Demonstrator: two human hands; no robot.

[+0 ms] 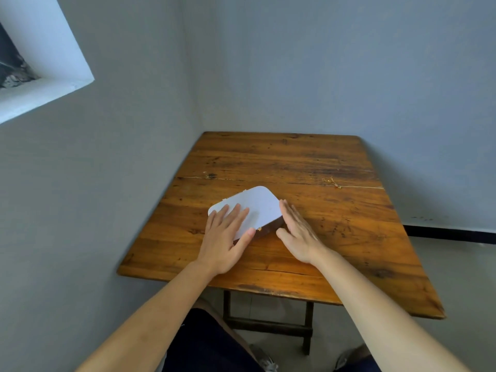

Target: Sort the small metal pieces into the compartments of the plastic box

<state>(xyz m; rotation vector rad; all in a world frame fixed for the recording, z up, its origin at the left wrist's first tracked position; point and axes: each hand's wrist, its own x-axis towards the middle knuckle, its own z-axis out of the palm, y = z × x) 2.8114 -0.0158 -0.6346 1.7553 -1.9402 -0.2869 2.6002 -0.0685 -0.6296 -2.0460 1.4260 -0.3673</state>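
— Head view: where is the plastic box (257, 201)?
— Lid shut, white, smooth, round-cornered, on the grainy wooden table (335, 237).
— And the hands?
— Left hand (226, 241) lies flat on the lid, fingers spread; right hand (298, 233) open against its side. Small gold metal pieces (332, 181) lie well apart.

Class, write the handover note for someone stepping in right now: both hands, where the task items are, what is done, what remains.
Left hand: flat on the closed lid of the plastic box, fingers spread.
Right hand: open, against the box's right side; grips nothing.
Box: near the table's left-centre, shut.
Small gold metal pieces: loose on the far right of the table.
Done: nothing sorted.
Left: open the box, sort the pieces into compartments.
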